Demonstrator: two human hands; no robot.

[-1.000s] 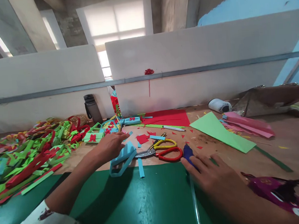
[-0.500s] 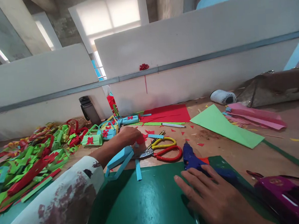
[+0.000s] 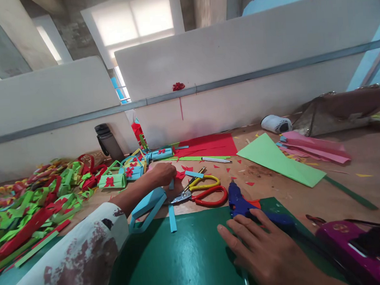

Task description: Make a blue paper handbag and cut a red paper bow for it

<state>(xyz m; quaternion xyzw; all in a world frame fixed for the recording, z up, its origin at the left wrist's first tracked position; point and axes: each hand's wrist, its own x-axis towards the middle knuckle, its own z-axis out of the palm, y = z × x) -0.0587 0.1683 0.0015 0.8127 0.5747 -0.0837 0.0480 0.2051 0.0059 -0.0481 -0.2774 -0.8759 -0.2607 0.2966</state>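
My left hand (image 3: 162, 174) reaches past the folded blue paper strip (image 3: 147, 208), its fingers pressed together beside small red paper pieces (image 3: 180, 175). A bit of blue paper shows just under those fingers; whether they grip it is hard to make out. My right hand (image 3: 262, 246) lies with fingers spread over the rear of the blue glue gun (image 3: 238, 200), at the edge of the green mat (image 3: 185, 255). Between the hands are scissors (image 3: 209, 191) with one yellow and one red handle. A short blue strip (image 3: 172, 218) hangs over the mat's edge.
Small paper bags (image 3: 112, 181) and a pile of colored strips (image 3: 35, 214) are at left, a dark bottle (image 3: 109, 141) behind. Red paper (image 3: 209, 145), a pen (image 3: 216, 159) and green paper (image 3: 280, 160) lie farther back. A purple object (image 3: 353, 248) sits at lower right.
My left hand has drawn slightly back from the red pieces, and a bit of blue paper now shows beneath its fingers. My right hand remains by the glue gun. The view has shifted slightly.
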